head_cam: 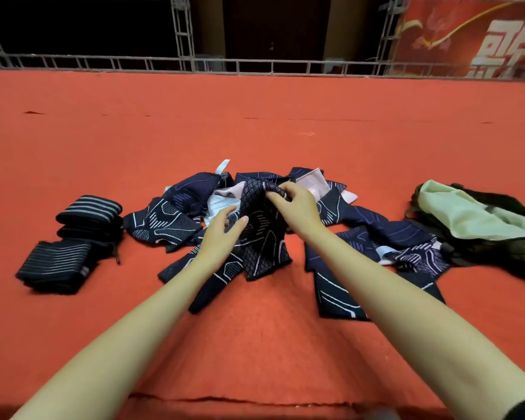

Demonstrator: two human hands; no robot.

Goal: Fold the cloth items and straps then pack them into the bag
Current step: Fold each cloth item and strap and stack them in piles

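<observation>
Head view: left of the heap of navy patterned cloths (346, 225) lie folded dark striped straps (73, 237). Left hand (222, 234) hovers released; right hand (297, 207) pinches a diamond-patterned navy sleeve (264, 250), hanging lengthwise toward the viewer. Right of the heap, a green-lined black bag (473, 222).

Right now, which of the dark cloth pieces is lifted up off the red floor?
The diamond-patterned piece in the middle of the pile: the right hand pinches its top edge, so it hangs upright. The other pieces lie flat.
</observation>
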